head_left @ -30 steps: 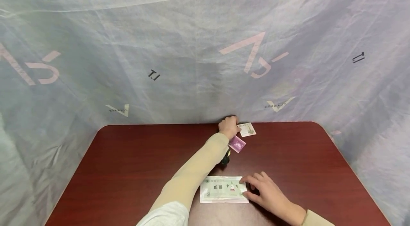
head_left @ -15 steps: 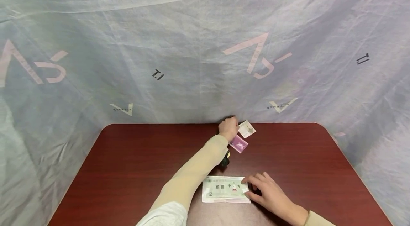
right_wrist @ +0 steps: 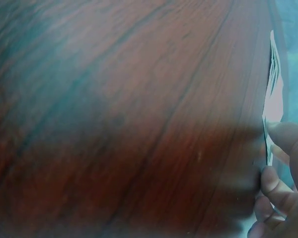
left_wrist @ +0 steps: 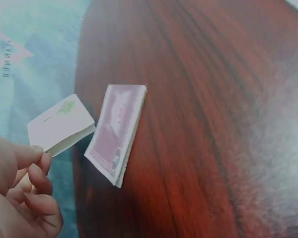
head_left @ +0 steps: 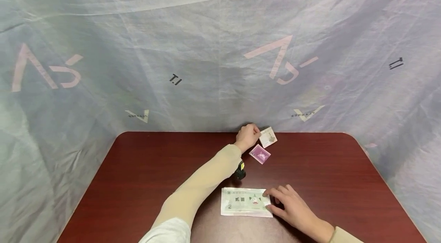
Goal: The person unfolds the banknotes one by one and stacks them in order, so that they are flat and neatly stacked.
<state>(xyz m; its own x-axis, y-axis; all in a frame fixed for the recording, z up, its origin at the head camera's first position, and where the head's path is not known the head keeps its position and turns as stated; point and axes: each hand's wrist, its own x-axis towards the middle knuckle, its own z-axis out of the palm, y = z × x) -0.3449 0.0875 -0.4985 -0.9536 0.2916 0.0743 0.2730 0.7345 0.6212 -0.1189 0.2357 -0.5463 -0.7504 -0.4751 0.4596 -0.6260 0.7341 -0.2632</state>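
Note:
My left hand (head_left: 247, 136) reaches to the back edge of the table and pinches a folded pale banknote (left_wrist: 62, 124) at its corner between thumb and fingers. In the left wrist view this note is raised at a tilt. Just beside it lies a folded purple banknote (head_left: 260, 154), flat on the wood. Nearer the front, a stack of pale green banknotes (head_left: 242, 201), the top one marked 2, lies flat. The thumb and index fingertips of my right hand (head_left: 291, 206) rest on the stack's right end, spread apart.
The dark red wooden table (head_left: 138, 178) has rounded back corners. A grey printed cloth (head_left: 206, 51) hangs right behind it and along both sides. Under my left forearm shows a small black device (head_left: 240, 171).
The pale folded note has turned in my left fingers, and the hand has shifted slightly so that the purple note shows fully. My right hand stays at the stack.

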